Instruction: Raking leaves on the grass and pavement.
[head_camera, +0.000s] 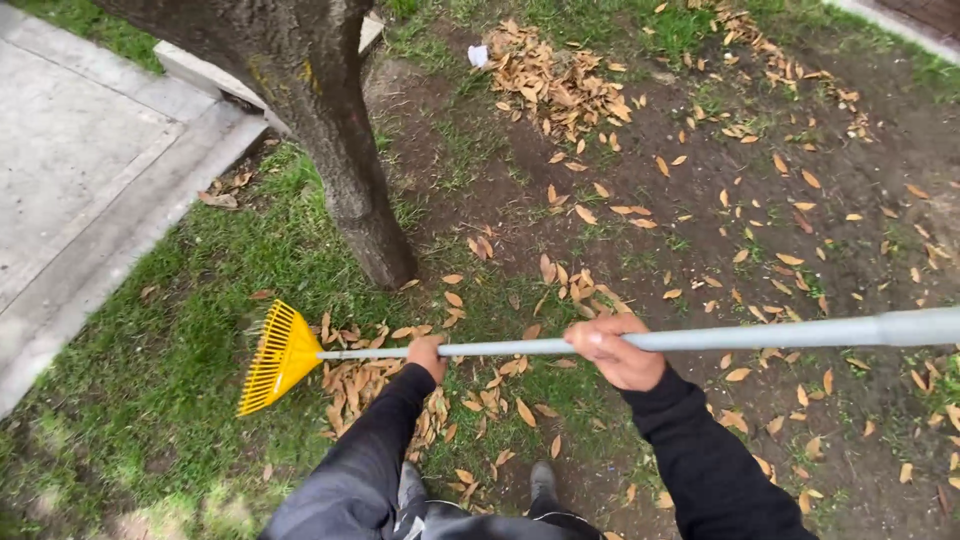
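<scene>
Head view: both hands, left (427, 355) and right (615, 350), clenched around a grey-handled yellow leaf rake (275, 357) over dry leaves (375, 385) beside a tree trunk (345, 170).

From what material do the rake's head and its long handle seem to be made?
Rake head: probably plastic, since it is one even bright yellow with thin moulded tines in a fan.
Handle: likely metal tubing with a matte pale grey finish, being slim, straight and uniform; painted wood or fibreglass cannot be excluded. The left hand and the right hand both grip it.
</scene>
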